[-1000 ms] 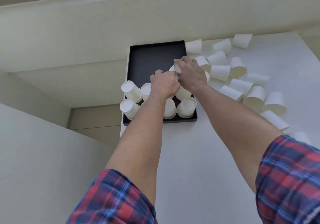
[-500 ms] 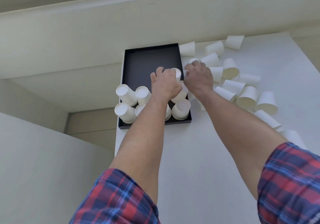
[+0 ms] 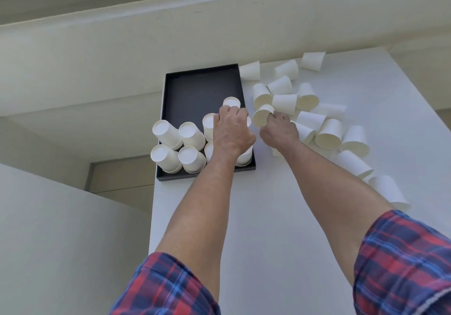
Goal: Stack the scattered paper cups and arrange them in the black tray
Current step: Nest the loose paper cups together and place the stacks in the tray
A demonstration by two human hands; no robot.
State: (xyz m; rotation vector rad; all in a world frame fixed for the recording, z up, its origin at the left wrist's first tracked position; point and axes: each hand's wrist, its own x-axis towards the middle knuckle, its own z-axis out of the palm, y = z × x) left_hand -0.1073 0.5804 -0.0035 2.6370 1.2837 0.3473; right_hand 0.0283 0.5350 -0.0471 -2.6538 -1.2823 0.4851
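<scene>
The black tray (image 3: 195, 88) lies at the far left of the white table. Several upside-down stacks of white paper cups (image 3: 179, 144) fill its near half. My left hand (image 3: 231, 134) reaches over the tray's right side and grips an upside-down cup stack (image 3: 231, 102). Just right of the tray's edge, my right hand (image 3: 280, 131) holds a single paper cup (image 3: 262, 118) with its mouth turned toward me. Many loose cups (image 3: 328, 134) lie on their sides across the table to the right.
The white table (image 3: 268, 217) drops off on its left side just beside the tray. A pale wall (image 3: 219, 29) rises behind the table. The far half of the tray holds no cups.
My right hand moved from the tray to the loose pile and picked up one cup. My left hand stayed on the stack in the tray.
</scene>
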